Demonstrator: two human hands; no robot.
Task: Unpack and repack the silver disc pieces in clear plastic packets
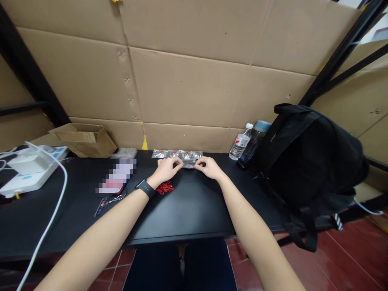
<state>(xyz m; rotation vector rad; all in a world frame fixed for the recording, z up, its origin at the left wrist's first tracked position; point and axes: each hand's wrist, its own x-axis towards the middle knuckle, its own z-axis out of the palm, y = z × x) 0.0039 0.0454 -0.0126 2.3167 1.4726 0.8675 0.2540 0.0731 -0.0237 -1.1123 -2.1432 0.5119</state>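
Our left hand (166,169) and right hand (208,167) pinch opposite ends of a plastic bag (189,163). We see packets (175,154) just behind it.

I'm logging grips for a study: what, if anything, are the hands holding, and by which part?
A small plastic packet, apparently pinched at its left end by the left hand and its right end by the right hand.

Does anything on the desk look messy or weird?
A little: the red cord lies in messy loops near the left hand, and a strap of the black backpack dangles past the desk edge. No spill shows.
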